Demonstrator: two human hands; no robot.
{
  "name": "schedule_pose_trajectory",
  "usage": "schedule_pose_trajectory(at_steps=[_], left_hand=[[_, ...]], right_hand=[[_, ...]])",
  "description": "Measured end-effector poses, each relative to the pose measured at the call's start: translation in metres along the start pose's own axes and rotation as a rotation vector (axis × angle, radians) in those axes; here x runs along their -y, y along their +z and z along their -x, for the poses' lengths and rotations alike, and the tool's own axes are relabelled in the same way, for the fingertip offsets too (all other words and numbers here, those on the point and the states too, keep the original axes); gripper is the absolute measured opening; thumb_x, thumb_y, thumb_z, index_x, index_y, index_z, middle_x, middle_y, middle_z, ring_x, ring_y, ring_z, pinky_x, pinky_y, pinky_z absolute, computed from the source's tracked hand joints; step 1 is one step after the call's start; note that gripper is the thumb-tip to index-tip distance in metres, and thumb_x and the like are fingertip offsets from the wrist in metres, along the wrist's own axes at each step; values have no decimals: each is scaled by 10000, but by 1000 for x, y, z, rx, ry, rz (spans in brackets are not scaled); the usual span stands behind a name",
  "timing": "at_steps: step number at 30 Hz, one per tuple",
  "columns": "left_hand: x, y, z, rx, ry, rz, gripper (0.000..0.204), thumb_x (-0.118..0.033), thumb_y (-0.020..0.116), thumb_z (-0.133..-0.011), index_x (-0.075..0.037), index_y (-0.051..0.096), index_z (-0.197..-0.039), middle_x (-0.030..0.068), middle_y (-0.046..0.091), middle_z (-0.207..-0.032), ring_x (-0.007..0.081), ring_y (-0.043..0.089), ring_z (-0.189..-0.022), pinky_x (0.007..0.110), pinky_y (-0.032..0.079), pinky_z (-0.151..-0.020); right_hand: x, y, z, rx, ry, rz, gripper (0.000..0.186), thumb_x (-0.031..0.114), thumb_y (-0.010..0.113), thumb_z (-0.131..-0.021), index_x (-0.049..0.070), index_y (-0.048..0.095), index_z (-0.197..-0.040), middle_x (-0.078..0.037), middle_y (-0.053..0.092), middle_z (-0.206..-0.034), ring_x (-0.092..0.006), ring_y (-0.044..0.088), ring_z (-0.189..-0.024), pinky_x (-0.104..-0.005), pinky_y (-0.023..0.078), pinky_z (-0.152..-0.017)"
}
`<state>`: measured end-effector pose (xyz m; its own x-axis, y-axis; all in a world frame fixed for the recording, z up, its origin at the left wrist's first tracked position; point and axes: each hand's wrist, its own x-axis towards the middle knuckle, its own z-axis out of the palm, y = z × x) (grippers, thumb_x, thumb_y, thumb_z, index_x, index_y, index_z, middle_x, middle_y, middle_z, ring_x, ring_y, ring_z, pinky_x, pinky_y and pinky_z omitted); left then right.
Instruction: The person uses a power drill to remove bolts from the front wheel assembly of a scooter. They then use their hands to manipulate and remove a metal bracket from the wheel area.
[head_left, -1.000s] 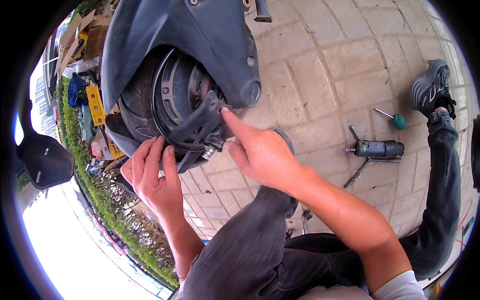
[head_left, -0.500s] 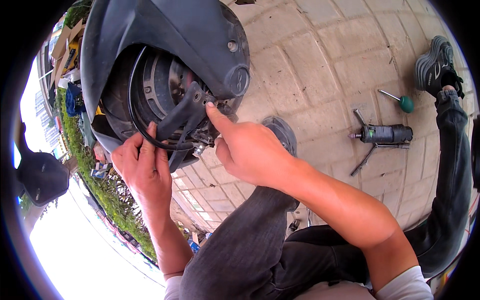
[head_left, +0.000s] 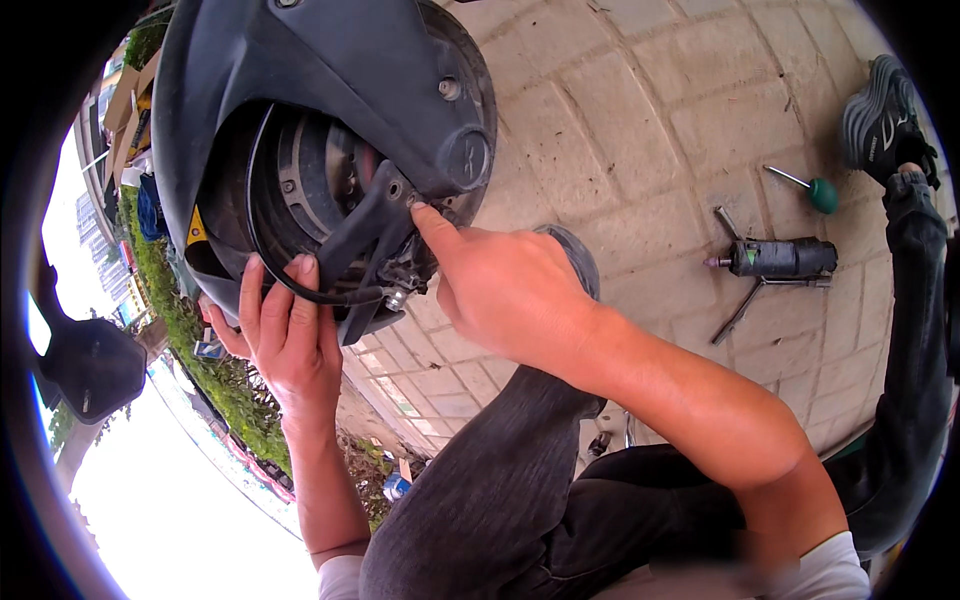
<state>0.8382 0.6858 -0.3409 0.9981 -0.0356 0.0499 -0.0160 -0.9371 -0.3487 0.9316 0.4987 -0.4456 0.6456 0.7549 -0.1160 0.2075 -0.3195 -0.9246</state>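
A dark plastic fender (head_left: 330, 50) surrounds a wheel (head_left: 308, 170), with a black bracket (head_left: 375, 200), a curved black cable (head_left: 255, 175) and a silver fitting (head_left: 396, 298) on it. My left hand (head_left: 295, 350) has its fingers curled at the fender's lower left, fingertips gripping the cable. My right hand (head_left: 510, 300) touches a hole in the bracket with the index fingertip; its other fingers are curled and mostly hidden, so whether they hold anything cannot be seen.
On the paving (head_left: 660, 120) lie a black cylinder (head_left: 775, 258) with metal wrenches (head_left: 740, 310) and a green-handled screwdriver (head_left: 820, 195). My bent leg (head_left: 460, 490) is below my hands, my shoe (head_left: 880, 120) at right. Cardboard boxes (head_left: 130, 110), a hedge (head_left: 200, 370) and a mirror (head_left: 95, 365) are left.
The view has shifted, so the fender appears further left. My left fingers have moved onto the cable. My right index finger stays at the bracket hole.
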Motion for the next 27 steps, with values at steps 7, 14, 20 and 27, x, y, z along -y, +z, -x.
schedule_pose_trajectory(at_steps=[7,14,20,27], left_hand=[[7,-5,-13,71,72,55,504,14,751,-761,-149,700,-1235,-11,682,-1200,252,548,-1296,548,145,-1189],[6,-7,-14,93,42,75,506,-4,788,-725,-178,722,-1195,-22,698,-1175,242,576,-1266,554,147,-1185],[7,-8,-15,66,74,16,549,-18,790,-726,-202,704,-1235,-44,687,-1212,281,512,-1325,560,166,-1185],[10,-6,-13,85,67,50,556,-4,781,-707,-211,713,-1219,-65,691,-1207,303,498,-1334,567,164,-1184]], right_hand=[[-5,3,3,7,11,25,593,115,600,-827,4,494,-1400,-153,683,-887,-349,674,-719,-458,528,-629],[-14,12,10,-37,-27,9,605,84,617,-806,32,505,-1398,-142,684,-880,-340,670,-698,-439,529,-610],[1,4,3,-235,-135,-24,581,93,648,-773,61,581,-1350,-89,643,-741,-268,669,-605,-374,525,-524],[2,-3,-36,-298,-262,36,262,112,659,-771,81,654,-1032,-80,658,-709,-278,696,-648,-387,544,-549]])
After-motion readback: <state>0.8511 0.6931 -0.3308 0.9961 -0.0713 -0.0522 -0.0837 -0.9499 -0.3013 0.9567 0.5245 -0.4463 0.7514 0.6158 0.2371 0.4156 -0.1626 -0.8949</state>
